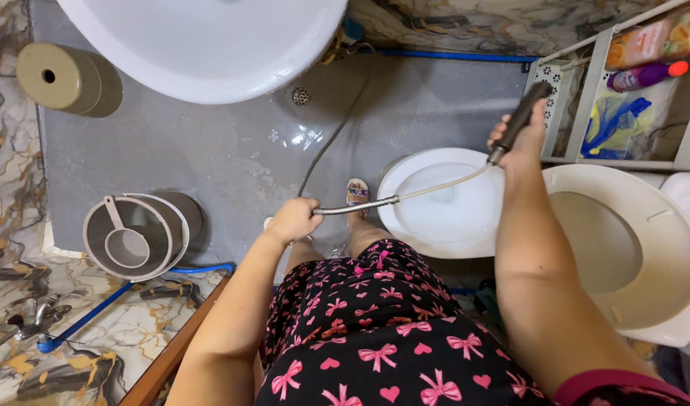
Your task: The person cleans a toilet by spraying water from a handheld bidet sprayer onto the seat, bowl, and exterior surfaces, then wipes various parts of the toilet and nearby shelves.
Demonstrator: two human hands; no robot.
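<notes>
Toilet bowl (pixel 442 225), white, sits at centre-right, its raised lid (pixel 623 248) at 3 o'clock of it. Washbasin (pixel 209 45) overhangs at 12 o'clock of the frame; grey bucket (pixel 108 259) with a dipper (pixel 127 244) inside stands at 9 o'clock on the wet grey floor (pixel 232 150). Metal hose (pixel 360 204) runs across the bowl's near rim. Left hand (pixel 292 219) is closed round the hose at the bowl's 9 o'clock. Right hand (pixel 519 139) is clenched round the dark sprayer handle (pixel 521 113) at the bowl's 1 o'clock.
</notes>
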